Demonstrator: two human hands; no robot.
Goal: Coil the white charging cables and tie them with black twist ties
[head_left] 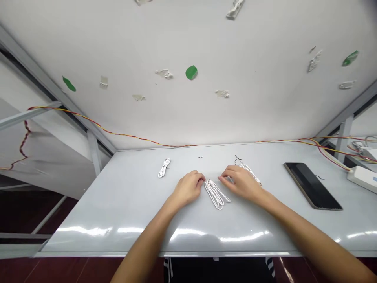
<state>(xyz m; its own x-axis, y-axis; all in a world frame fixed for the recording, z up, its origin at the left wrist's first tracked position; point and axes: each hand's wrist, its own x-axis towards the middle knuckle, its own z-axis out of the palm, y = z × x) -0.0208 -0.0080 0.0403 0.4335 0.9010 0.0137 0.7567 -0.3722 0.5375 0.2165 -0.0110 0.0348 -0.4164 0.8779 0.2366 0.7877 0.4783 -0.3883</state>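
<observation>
Your left hand (187, 189) and right hand (239, 183) lie open and well apart — neither clamped — with the looped white cable (216, 195) on the table (118, 220) between them, its long axis slanting toward you, nearer your left fingertips (201, 179).

A white panel (118, 47) is rising behind the table (118, 224), showing 3 green patches (191, 72), a wire (118, 134) is running along its foot, and a dark red floor (59, 269) is showing below.
</observation>
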